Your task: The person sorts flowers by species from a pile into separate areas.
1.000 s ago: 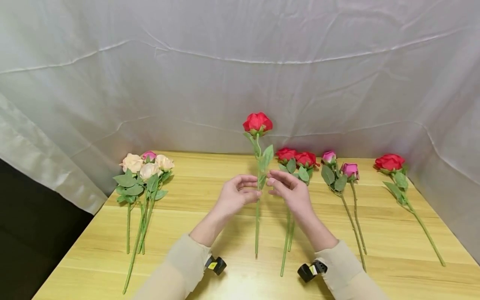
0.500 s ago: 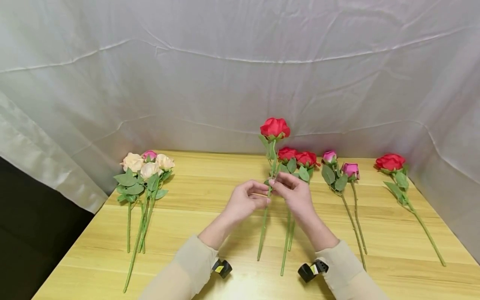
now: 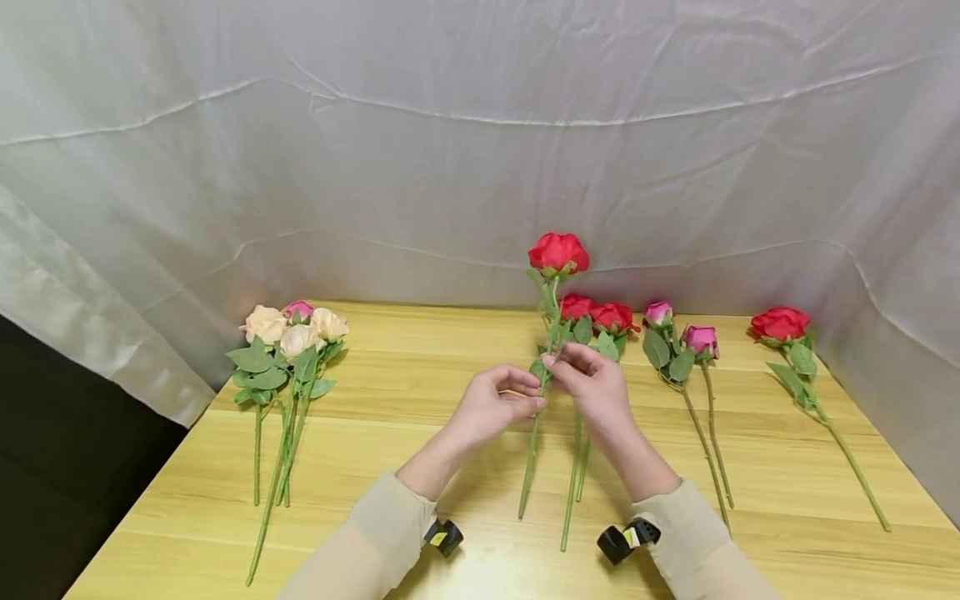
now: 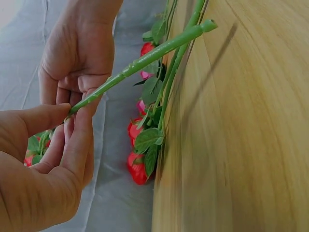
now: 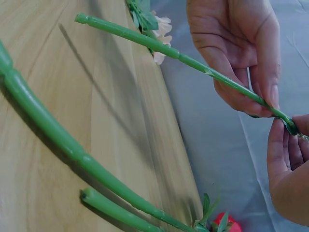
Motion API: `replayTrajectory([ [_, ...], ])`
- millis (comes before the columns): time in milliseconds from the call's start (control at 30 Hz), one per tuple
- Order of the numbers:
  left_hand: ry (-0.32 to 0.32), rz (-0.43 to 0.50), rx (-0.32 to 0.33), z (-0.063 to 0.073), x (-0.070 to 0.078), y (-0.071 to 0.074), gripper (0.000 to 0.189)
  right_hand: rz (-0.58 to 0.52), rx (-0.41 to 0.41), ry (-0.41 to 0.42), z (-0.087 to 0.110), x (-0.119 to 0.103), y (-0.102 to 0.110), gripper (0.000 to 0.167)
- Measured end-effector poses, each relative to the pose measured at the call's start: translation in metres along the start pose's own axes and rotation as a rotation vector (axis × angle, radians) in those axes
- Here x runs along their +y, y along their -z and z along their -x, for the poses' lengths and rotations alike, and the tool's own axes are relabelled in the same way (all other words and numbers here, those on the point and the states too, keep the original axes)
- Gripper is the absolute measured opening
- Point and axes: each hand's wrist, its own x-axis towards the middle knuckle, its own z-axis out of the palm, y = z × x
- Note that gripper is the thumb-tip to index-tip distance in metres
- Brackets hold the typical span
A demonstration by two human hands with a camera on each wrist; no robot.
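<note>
A red artificial rose (image 3: pixel 558 252) stands nearly upright in the air, its green stem (image 4: pixel 145 60) slanting down over the table. Thumb and fingers of my left hand (image 3: pixel 495 404) pinch that stem partway up, as the left wrist view shows. Just above, my right hand (image 3: pixel 596 390) pinches the stem at its leaves; in the right wrist view its fingertips (image 5: pixel 277 140) meet the stem close to the left hand's. Behind the right hand, two red roses (image 3: pixel 613 317) lie on the table, partly covered by the hand and the held rose.
Cream roses (image 3: pixel 266 325) with one pink rose (image 3: pixel 298 311) lie bunched at the left. Two pink roses (image 3: pixel 701 341) lie right of centre, and one red rose (image 3: pixel 780 325) at the far right. A grey cloth (image 3: pixel 450 183) hangs behind the wooden table (image 3: pixel 420 350).
The held red rose has moved right and tilted slightly right, carried by my left hand. My right fingers have closed in from beside the leaves and now pinch at the stem.
</note>
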Motion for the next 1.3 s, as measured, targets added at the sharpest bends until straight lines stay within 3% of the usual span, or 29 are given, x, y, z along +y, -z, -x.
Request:
replayTrajectory([
  [233, -0.024, 0.006, -0.052, 0.000, 0.001, 0.004, 0.032, -0.022, 0.024, -0.003, -0.006, -0.004, 0.009, 0.018],
  [500, -0.053, -0.003, -0.077, -0.002, 0.002, 0.011, 0.038, -0.003, 0.085, -0.031, -0.018, -0.003, 0.028, 0.044],
  [767, -0.075, -0.044, -0.053, -0.003, 0.002, 0.021, 0.037, 0.065, 0.129, -0.154, -0.026, 0.010, 0.055, 0.057],
  [867, -0.117, -0.093, -0.019, -0.006, 0.000, 0.029, 0.037, 0.078, 0.113, -0.196, -0.028, 0.014, 0.061, 0.060],
  [1033, -0.194, -0.222, 0.093, -0.010, 0.002, 0.051, 0.039, 0.096, 0.064, -0.250, -0.031, 0.019, 0.068, 0.067],
  [1300, -0.230, -0.335, 0.285, -0.010, 0.010, 0.101, 0.037, 0.194, 0.013, -0.288, -0.033, 0.026, 0.075, 0.063],
])
